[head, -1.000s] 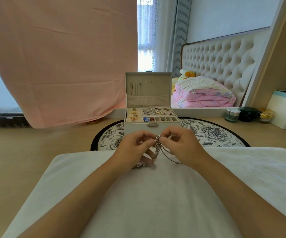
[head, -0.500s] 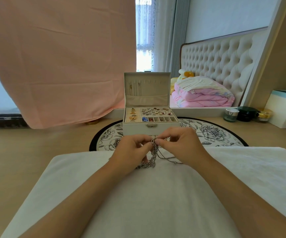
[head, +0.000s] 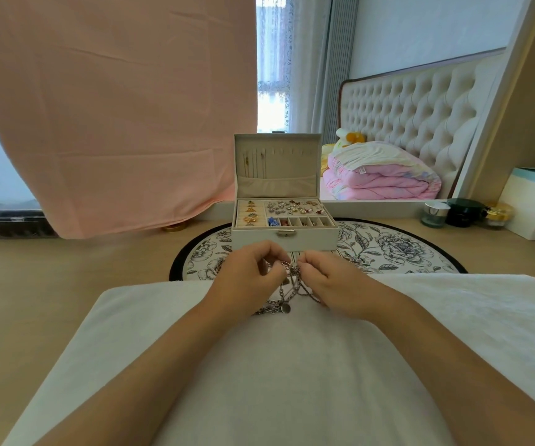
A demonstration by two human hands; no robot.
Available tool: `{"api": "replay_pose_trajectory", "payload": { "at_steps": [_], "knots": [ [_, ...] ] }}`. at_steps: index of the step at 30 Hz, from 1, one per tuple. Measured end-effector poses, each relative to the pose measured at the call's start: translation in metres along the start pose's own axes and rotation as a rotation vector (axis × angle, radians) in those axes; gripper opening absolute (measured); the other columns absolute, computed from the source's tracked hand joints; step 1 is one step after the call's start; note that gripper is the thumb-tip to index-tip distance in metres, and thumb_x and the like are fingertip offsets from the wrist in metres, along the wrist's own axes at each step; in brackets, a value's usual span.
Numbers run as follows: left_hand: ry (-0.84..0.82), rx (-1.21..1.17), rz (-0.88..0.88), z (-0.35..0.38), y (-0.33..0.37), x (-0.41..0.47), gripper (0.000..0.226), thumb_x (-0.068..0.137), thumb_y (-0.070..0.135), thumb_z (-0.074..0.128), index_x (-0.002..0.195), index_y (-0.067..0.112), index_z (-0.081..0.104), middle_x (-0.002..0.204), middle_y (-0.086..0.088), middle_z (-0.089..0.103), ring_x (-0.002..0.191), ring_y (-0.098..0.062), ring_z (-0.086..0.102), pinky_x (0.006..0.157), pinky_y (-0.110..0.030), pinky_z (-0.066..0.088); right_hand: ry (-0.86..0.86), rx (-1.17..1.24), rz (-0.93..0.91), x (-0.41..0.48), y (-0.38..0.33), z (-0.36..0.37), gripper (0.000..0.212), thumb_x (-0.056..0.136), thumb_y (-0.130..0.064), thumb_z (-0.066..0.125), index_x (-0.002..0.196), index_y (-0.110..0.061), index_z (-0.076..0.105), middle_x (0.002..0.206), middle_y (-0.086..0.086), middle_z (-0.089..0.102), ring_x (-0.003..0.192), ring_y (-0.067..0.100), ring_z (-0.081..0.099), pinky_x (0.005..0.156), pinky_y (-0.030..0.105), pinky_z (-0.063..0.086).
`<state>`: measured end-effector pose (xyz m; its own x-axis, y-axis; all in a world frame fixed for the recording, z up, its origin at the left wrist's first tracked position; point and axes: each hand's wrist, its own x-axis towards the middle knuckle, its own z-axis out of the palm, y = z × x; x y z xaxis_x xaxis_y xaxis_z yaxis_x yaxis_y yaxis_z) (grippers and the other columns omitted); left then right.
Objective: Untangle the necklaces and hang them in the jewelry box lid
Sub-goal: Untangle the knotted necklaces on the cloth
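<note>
Head camera shows me both hands meeting just in front of the jewelry box (head: 256,241), the left hand (head: 247,280) and the right hand (head: 335,284) each with fingers curled, pinching the top of the tangled necklaces (head: 292,286) between them. I see the tangle's long axis running from that pinched top near the box down toward me, its lower links and a round pendant (head: 286,308) lying on the white cloth (head: 292,381). The box stands on a flowered round mat (head: 398,249), its lid (head: 292,169) upright and facing me, with a few thin chains (head: 255,162) hanging at the lid's left side.
</note>
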<state>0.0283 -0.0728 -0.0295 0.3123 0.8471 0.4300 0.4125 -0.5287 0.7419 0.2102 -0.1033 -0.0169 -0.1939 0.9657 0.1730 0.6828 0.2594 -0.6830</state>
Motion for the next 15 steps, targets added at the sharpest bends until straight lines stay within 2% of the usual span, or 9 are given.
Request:
{"api": "replay_pose_trajectory", "payload": {
  "at_steps": [3, 6, 9, 10, 12, 13, 15],
  "knots": [
    [-0.042, -0.01, 0.003, -0.002, 0.0, -0.001, 0.022, 0.098, 0.015, 0.051, 0.096, 0.034, 0.062, 0.078, -0.01, 0.065, 0.056, -0.01, 0.045, 0.055, -0.033, 0.042, 0.005, 0.033, -0.012, 0.0, -0.002, -0.001, 0.034, 0.105, -0.026, 0.041, 0.072, -0.017, 0.045, 0.058, -0.004, 0.045, 0.053, 0.01, 0.04, 0.058, 0.034, 0.037],
    [-0.167, 0.014, -0.026, -0.003, -0.005, -0.003, 0.022, 0.102, 0.018, 0.044, 0.103, 0.037, 0.055, 0.067, 0.006, 0.055, 0.054, -0.008, 0.041, 0.054, -0.032, 0.039, 0.024, 0.146, 0.011, 0.0, -0.001, -0.003, 0.03, 0.103, -0.031, 0.051, 0.079, -0.015, 0.058, 0.059, 0.006, 0.051, 0.056, 0.018, 0.049, 0.059, 0.035, 0.043],
    [-0.213, 0.065, -0.045, -0.003, -0.006, -0.004, 0.023, 0.102, 0.02, 0.044, 0.106, 0.037, 0.059, 0.073, 0.01, 0.06, 0.056, -0.009, 0.048, 0.059, -0.038, 0.045, 0.078, 0.232, 0.023, 0.002, 0.002, -0.002, 0.015, 0.098, -0.026, 0.063, 0.086, -0.021, 0.07, 0.054, -0.006, 0.054, 0.054, 0.014, 0.051, 0.058, 0.031, 0.045],
    [-0.197, 0.072, -0.03, -0.003, -0.004, -0.004, 0.023, 0.103, 0.023, 0.045, 0.107, 0.038, 0.062, 0.079, 0.01, 0.063, 0.063, -0.009, 0.054, 0.065, -0.04, 0.049, 0.097, 0.235, 0.026, 0.002, 0.003, -0.002, 0.015, 0.097, -0.025, 0.064, 0.084, -0.022, 0.07, 0.052, -0.011, 0.055, 0.053, 0.011, 0.051, 0.058, 0.029, 0.045],
    [-0.118, 0.063, 0.014, -0.002, 0.001, -0.004, 0.023, 0.102, 0.027, 0.051, 0.108, 0.037, 0.07, 0.09, 0.01, 0.067, 0.082, -0.008, 0.061, 0.079, -0.039, 0.053, 0.11, 0.259, 0.031, 0.003, 0.003, -0.002, 0.018, 0.099, -0.026, 0.062, 0.084, -0.019, 0.07, 0.053, -0.007, 0.056, 0.053, 0.012, 0.052, 0.06, 0.031, 0.047],
    [-0.07, 0.038, 0.022, -0.002, 0.003, -0.004, 0.021, 0.101, 0.029, 0.055, 0.108, 0.036, 0.073, 0.092, 0.011, 0.069, 0.086, -0.009, 0.063, 0.082, -0.038, 0.053, 0.108, 0.291, 0.035, 0.003, 0.004, -0.003, 0.019, 0.099, -0.026, 0.061, 0.085, -0.016, 0.069, 0.055, -0.003, 0.055, 0.053, 0.014, 0.052, 0.063, 0.036, 0.049],
    [-0.011, -0.052, -0.008, -0.003, 0.004, -0.003, 0.016, 0.096, 0.033, 0.064, 0.106, 0.037, 0.076, 0.087, 0.012, 0.074, 0.081, -0.013, 0.067, 0.079, -0.038, 0.057, 0.111, 0.323, 0.043, 0.005, 0.004, -0.002, 0.019, 0.099, -0.026, 0.06, 0.087, -0.014, 0.069, 0.056, 0.0, 0.053, 0.052, 0.015, 0.051, 0.066, 0.046, 0.054]
  ]
}}
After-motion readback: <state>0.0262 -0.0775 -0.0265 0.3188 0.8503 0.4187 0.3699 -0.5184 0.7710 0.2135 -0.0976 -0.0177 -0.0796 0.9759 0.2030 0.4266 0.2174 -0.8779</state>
